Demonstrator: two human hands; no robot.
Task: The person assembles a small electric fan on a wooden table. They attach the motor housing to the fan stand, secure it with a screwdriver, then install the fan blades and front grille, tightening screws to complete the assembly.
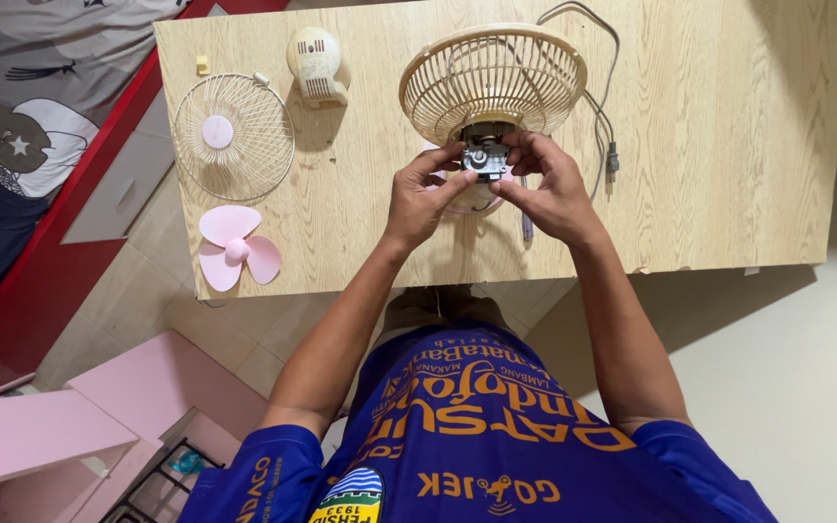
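Just below the cream rear fan guard point(492, 79), the small metal motor point(484, 161) sits pinched between left hand point(421, 197) and right hand point(546, 189), fingers curled closed on it

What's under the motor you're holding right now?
Under the motor, a pale round piece shows between both hands; most of it is covered.

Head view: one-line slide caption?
Both hands, left hand and right hand, grip a small fan motor behind the cream rear grille.
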